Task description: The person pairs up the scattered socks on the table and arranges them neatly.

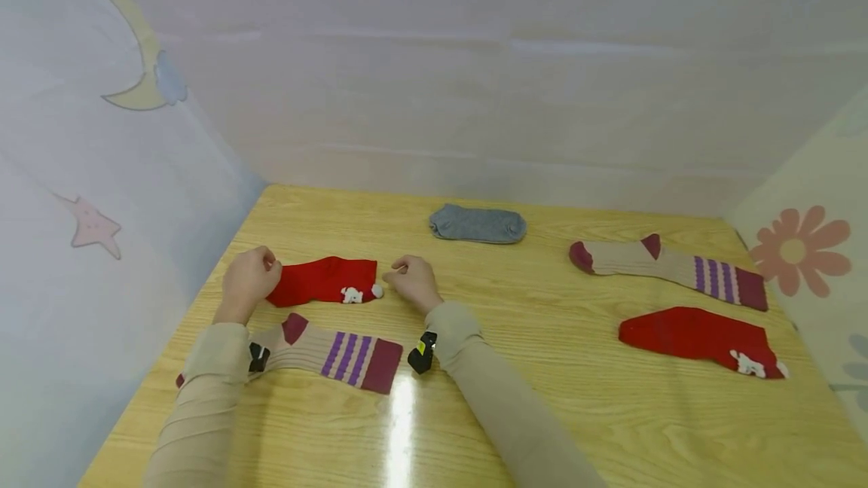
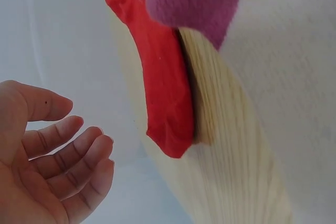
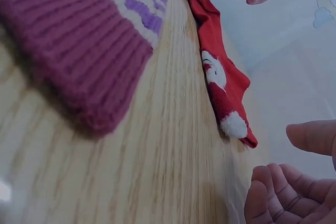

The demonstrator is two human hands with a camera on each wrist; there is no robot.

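A red sock (image 1: 325,281) with a white animal patch and a white pompom lies flat on the left of the table. My left hand (image 1: 249,281) hovers beside its toe end, fingers loosely bent. In the left wrist view a gap shows between those fingertips (image 2: 107,142) and the red sock (image 2: 165,87). Past the cuff end, my right hand (image 1: 415,282) is held apart from the pompom, its thumb and fingers spread around nothing in the right wrist view. Nearer me lies a beige sock (image 1: 312,349) with purple stripes and a maroon cuff, partly hidden by the left sleeve.
Folded grey socks (image 1: 478,224) lie at the back middle of the wooden table (image 1: 529,367). On the right are another striped beige sock (image 1: 667,266) and another red sock (image 1: 698,337). Pale printed cloth (image 1: 434,96) stands around the back and sides.
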